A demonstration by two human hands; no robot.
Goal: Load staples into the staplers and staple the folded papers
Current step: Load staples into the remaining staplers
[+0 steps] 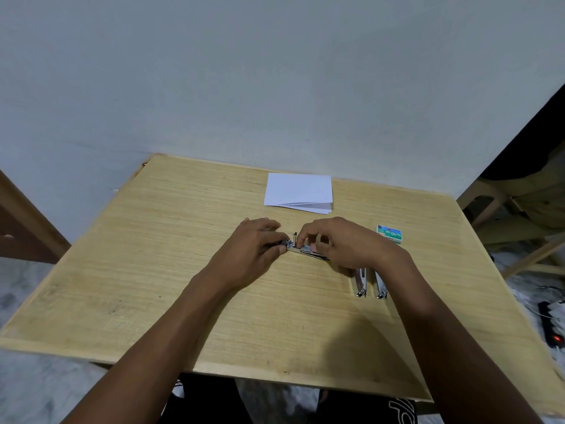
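Observation:
A small metal stapler [301,249] lies opened out flat on the wooden table [146,270], near its middle. My left hand [253,246] pinches its left end. My right hand [339,243] holds its right part, fingertips on the staple channel beside an upright metal piece. Two more metal staplers [360,283] [380,286] lie side by side under my right wrist. A green and white staple box [389,233] sits to the right of my right hand. A stack of folded white papers [298,193] lies at the table's far edge.
A grey wall stands right behind the table. A wooden chair [516,215] is at the right, and a power strip with a red light [552,325] lies on the floor. Brown furniture [21,228] stands at the left.

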